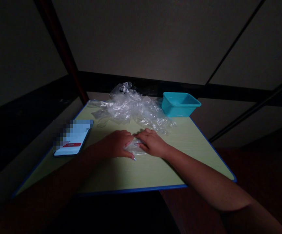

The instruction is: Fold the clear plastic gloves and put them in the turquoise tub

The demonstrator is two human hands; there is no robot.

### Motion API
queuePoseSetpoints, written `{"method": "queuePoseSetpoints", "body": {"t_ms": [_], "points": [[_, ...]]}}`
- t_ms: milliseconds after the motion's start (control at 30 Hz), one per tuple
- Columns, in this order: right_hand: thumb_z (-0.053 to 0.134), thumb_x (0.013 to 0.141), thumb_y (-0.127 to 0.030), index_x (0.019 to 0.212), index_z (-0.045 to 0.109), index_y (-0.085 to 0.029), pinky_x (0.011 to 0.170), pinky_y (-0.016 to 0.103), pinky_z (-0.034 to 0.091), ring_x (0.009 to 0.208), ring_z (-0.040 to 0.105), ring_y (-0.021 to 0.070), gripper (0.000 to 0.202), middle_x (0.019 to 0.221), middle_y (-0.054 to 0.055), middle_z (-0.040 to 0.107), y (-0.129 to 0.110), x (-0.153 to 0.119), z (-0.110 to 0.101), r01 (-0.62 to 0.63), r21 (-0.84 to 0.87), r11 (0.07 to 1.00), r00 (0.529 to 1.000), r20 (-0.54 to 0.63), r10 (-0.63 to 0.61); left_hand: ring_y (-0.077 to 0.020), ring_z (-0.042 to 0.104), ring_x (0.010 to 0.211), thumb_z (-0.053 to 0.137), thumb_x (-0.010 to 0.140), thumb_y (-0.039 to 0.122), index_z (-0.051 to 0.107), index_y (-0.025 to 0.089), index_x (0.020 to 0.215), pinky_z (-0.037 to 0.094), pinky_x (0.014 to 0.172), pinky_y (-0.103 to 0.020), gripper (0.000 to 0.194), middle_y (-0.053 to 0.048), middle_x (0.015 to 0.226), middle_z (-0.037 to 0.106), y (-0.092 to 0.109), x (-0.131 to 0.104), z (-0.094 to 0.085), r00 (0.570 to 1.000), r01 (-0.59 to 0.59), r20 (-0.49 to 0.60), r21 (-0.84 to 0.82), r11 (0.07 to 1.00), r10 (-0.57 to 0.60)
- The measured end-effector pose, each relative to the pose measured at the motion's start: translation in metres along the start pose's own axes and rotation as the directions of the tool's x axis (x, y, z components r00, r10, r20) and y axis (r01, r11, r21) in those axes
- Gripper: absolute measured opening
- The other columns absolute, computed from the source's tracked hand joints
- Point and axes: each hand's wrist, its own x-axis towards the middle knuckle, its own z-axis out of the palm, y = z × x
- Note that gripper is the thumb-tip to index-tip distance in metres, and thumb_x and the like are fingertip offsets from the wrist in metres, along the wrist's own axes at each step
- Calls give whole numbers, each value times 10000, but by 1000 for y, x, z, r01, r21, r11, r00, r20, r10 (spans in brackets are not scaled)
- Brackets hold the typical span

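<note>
A small piece of clear plastic, looking like a folded bag (138,149), lies on the table between my two hands. From the left side my left hand (118,143) grips its edge, fingers curled over it and thumb stretched along the table side. My right hand (153,143) holds the other side, its thumb on the plastic and the index finger reaching toward my left hand. The fingers of both hands partly cover the plastic. Just beyond the hands lies a loose heap of crumpled clear plastic bags (128,105).
A turquoise plastic basket (181,110) stands at the back right corner of the light table (141,175), which has a blue edge. A phone (73,138) with a lit screen lies at the left edge. Behind the table rises a panelled wall (143,42).
</note>
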Motion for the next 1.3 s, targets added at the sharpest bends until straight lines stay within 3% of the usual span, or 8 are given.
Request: {"method": "queuePoseSetpoints", "body": {"t_ms": [300,533,700,867,1100,1300], "points": [[568,858,-254,1210,561,-153,845,383,359,960,503,250,366,1066,110,649,7,-1,2,8,187,982,993,-114,14,-230,453,848,674,741,434,503,178,799,349,712,-312,314,-51,870,505,-8,-3,-4,1000,7,7,42,999,-8],[578,832,-160,1088,621,-189,815,353,355,876,522,208,261,869,50,650,10,0,2,25,325,945,981,-188,39,-242,442,937,630,779,302,534,182,891,358,787,-322,191,-54,926,499,-10,-3,-6,1000,-9,-18,-38,999,8],[558,824,-117,1105,622,-173,821,355,372,867,548,200,294,854,48,651,12,0,2,52,407,912,979,-200,34,-230,436,961,585,703,174,494,191,960,360,818,-313,272,-47,977,496,-16,-5,-6,998,-17,-69,-78,997,11],[526,810,-65,1075,632,-183,826,342,390,853,567,182,310,884,42,663,15,-1,1,58,452,890,979,-200,37,-234,440,959,545,651,136,478,190,993,367,817,-321,352,-48,982,489,-16,-7,-6,999,7,-46,-69,998,-10],[501,833,-75,1032,615,-179,837,339,401,849,590,166,252,933,47,660,17,-2,2,38,466,884,979,-196,61,-247,456,968,534,617,124,478,201,974,369,795,-326,369,-59,992,518,-27,-9,-10,993,114,-33,-33,993,-115],[489,858,-95,944,634,-174,773,316,435,813,586,159,186,888,55,639,17,0,1,88,488,868,976,-217,23,-256,487,942,566,642,206,484,198,921,371,775,-341,291,-59,959,541,-35,-13,-11,966,249,81,-18,968,-247]]}}
